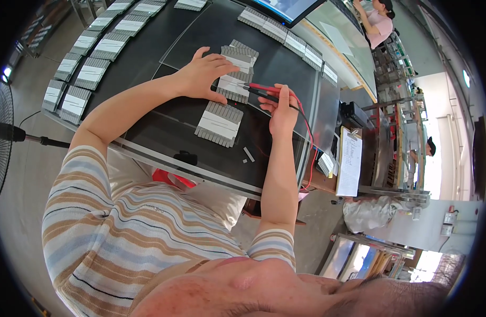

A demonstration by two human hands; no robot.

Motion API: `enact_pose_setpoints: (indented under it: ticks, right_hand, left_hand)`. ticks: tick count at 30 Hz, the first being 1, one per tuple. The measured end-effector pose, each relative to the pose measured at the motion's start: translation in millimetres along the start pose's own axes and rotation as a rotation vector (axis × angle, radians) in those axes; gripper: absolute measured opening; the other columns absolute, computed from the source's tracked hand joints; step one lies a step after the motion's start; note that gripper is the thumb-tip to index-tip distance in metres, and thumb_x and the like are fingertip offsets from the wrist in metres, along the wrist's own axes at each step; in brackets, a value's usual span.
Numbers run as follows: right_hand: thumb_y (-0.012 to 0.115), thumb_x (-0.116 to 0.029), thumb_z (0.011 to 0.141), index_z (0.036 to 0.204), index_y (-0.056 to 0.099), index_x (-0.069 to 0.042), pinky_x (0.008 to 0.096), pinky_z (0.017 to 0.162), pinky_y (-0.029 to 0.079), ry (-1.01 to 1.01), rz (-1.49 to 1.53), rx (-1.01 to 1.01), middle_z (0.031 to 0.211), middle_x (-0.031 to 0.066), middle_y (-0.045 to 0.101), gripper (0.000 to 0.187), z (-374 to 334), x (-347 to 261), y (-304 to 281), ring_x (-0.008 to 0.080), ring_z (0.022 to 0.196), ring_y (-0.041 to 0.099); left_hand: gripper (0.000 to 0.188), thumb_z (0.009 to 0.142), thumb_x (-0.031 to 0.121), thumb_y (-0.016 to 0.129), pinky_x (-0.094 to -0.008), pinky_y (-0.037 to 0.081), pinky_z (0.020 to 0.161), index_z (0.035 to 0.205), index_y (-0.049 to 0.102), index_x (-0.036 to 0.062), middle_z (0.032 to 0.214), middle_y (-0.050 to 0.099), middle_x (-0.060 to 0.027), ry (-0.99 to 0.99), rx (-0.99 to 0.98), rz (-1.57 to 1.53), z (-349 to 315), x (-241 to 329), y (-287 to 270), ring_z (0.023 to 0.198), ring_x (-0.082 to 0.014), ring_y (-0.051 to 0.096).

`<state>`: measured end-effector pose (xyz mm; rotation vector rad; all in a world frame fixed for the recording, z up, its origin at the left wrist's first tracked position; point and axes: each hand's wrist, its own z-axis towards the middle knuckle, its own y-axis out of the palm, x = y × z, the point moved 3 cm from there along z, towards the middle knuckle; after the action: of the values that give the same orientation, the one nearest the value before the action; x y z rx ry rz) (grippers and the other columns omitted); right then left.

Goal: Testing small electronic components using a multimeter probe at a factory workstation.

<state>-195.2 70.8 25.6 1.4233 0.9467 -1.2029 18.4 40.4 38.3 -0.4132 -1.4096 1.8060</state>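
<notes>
In the middle of the frame, a person works at a dark desk (148, 58) with a glass sheet lying on its top. The left hand (206, 74) lies flat and open, with spread fingers, on a grey ribbed block with a white band (233, 87), and it presses the left side of this block. The right hand (282, 111) is closed around two thin test probes (264, 91), one red and one black. It holds them together like pens, and their tips point to the left and touch the right edge of the same block, just beside the left thumb. A red wire (308, 134) goes from the probes down along the right forearm to the lower edge of the desk.

A second ribbed block (218, 124) of the same kind lies just below the first one, near the centre of the frame, and a third one (242, 54) lies just above it, partly under the left fingers. A small grey strip (249, 154) lies on the glass under the right wrist.

More such blocks stand in rows (95, 53) along the upper left of the frame, and another row (285, 34) runs along the upper right part of the desk. A clipboard with paper (350, 161) hangs at the right of the desk. Another person in a pink top (377, 24) stands at the upper right corner of the frame.
</notes>
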Motion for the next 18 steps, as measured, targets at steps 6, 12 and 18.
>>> enact_pose_setpoints:
  ticks: [6, 12, 18]
  right_hand:
    - [0.043, -0.027, 0.089, 0.094, 0.050, 0.000, 0.0250, 0.044, 0.048, -0.037, 0.130, 0.049, 0.077, 0.0117, 0.056, 0.028, 2, -3, -7, 0.0216, 0.056, 0.060]
    - [0.042, -0.026, 0.089, 0.094, 0.050, 0.000, 0.0246, 0.043, 0.047, -0.029, 0.121, 0.047, 0.076, 0.0115, 0.056, 0.028, 4, -5, -8, 0.0212, 0.055, 0.060]
    - [0.042, -0.027, 0.089, 0.094, 0.051, 0.000, 0.0242, 0.042, 0.047, -0.029, 0.101, 0.050, 0.076, 0.0110, 0.057, 0.029, 2, -4, -10, 0.0209, 0.055, 0.060]
  left_hand:
    - [0.073, 0.064, 0.047, 0.065, -0.0462, 0.012, 0.100, 0.122, 0.039, 0.0115, 0.118, 0.046, -0.0102, -0.018, -0.047, -0.103, -11, 6, -9, 0.116, -0.0236, 0.036]
    - [0.076, 0.064, 0.052, 0.063, -0.0469, 0.013, 0.099, 0.123, 0.038, 0.0117, 0.121, 0.044, -0.0102, 0.065, -0.157, -0.204, -48, 38, -15, 0.119, -0.0245, 0.032]
    - [0.071, 0.065, 0.039, 0.067, -0.0446, 0.016, 0.099, 0.124, 0.037, 0.0108, 0.127, 0.036, -0.0109, 0.029, -0.047, -0.178, -28, 20, -15, 0.122, -0.0259, 0.028]
